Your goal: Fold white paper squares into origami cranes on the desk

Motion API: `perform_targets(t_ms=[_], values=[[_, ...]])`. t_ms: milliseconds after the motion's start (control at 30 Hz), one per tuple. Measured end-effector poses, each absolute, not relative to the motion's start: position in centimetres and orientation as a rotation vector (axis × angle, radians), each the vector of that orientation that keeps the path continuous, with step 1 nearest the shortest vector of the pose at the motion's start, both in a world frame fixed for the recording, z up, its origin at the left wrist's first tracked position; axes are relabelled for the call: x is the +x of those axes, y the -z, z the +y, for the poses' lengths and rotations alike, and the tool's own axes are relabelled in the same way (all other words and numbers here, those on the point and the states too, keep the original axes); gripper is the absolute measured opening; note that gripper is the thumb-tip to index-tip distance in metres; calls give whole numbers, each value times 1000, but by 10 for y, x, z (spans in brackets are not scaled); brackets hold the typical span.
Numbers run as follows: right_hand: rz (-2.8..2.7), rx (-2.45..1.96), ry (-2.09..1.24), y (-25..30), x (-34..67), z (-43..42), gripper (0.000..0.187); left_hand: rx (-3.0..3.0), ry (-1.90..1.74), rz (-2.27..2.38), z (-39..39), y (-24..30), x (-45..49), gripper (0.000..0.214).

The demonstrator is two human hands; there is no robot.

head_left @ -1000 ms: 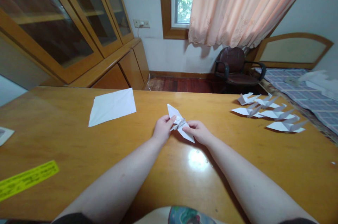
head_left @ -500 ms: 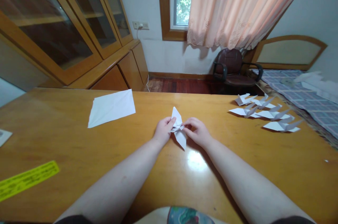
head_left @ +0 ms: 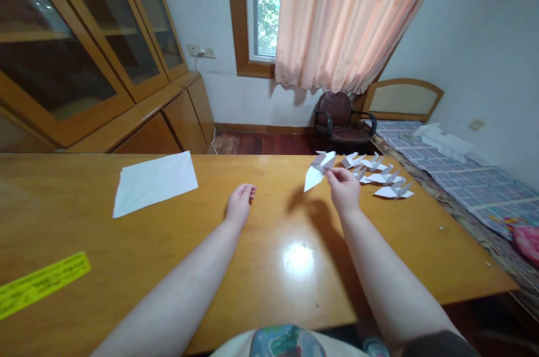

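Note:
A folded white paper crane is pinched by one end in the fingers of my right hand, held above the desk with its shadow below. Just right of that hand several more paper cranes stand grouped near the desk's far right corner. My left hand rests over the middle of the desk, fingers curled together, with nothing visible in them. To its left lies a flat sheet of white paper with one ragged edge.
The wooden desk spreads before me, with a yellow printed strip at its left. Tiny white scraps lie on the right. Beyond are a glass-door cabinet, an office chair and a bed.
My left hand has let go of the paper crane. My right hand has carried it right and up, towards the other cranes. The view has turned to the right.

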State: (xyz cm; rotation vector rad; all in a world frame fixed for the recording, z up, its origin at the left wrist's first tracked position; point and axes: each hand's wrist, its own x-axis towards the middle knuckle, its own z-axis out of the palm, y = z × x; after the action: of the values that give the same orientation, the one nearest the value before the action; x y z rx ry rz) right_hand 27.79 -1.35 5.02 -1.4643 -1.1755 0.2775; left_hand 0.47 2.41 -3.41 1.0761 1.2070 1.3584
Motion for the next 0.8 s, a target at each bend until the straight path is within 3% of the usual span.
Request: perform_targets(t_ms=[100,300,600,800], values=[[-941,-1723,-130,-49,340,-30,39,1079,-1366,1216,24,33,6,31],[-864,-2215,43,-3,395,-54,35,1157,-1310,1253,23,29,8,32],[-861,-2372,38,16,396,-46,35,1095,-1363,1309,21,31,3,30],[-855,-2376,-7,18,401,-44,35,1555,-1465,1830,25,3,-44,28]])
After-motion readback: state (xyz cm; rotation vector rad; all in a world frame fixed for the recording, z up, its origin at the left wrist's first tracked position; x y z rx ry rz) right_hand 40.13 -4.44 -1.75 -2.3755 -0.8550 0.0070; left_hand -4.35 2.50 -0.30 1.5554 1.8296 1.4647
